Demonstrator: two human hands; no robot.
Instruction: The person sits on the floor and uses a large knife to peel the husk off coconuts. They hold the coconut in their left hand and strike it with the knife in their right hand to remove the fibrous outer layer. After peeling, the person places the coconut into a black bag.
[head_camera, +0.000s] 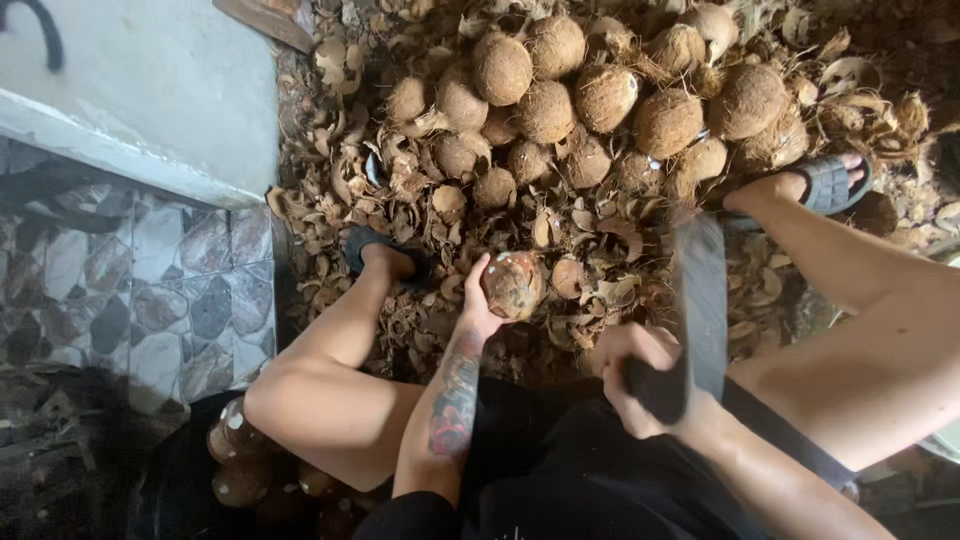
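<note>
My left hand (480, 300) grips a brown, partly peeled coconut (513, 284) out in front of me, between my knees. My right hand (640, 375) is closed on the dark handle of a broad cleaver (700, 300), its blade blurred and raised upright to the right of the coconut. A tattoo runs along my left forearm. Both my feet wear sandals and rest among shell scraps.
A pile of several husked coconuts (590, 100) lies ahead, ringed by loose shell chips (400, 190). At the lower left, a dark container (240, 460) holds more coconuts. A pale concrete ledge (150, 90) and patterned floor tiles (150, 290) are at the left.
</note>
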